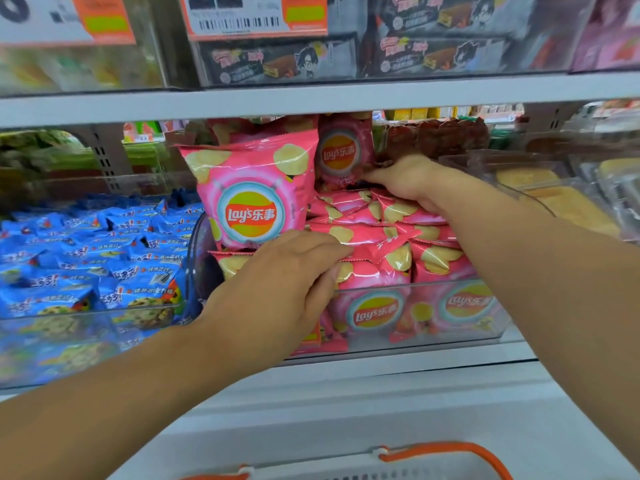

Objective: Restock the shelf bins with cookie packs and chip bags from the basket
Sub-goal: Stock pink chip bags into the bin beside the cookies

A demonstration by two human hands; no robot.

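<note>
A clear shelf bin [450, 337] holds several pink chip bags. One big pink bag [252, 199] stands upright at its left rear, and a smaller one [341, 154] stands behind it. My left hand [287, 282] reaches into the bin front and pinches the edges of the stacked pink bags [367, 258] between fingers and thumb. My right hand [405, 180] lies deeper in, with fingers curled on the top bags next to the small upright bag. To the left, another bin [86, 310] is full of blue cookie packs [83, 261]. The basket [446, 452] shows only its orange handles at the bottom edge.
A grey shelf board [311, 98] runs just above the bins, with dark snack boxes [284, 62] and price tags [242, 15] over it. Clear boxes of yellow cakes [561, 199] stand to the right. A white ledge [346, 403] lies between bins and basket.
</note>
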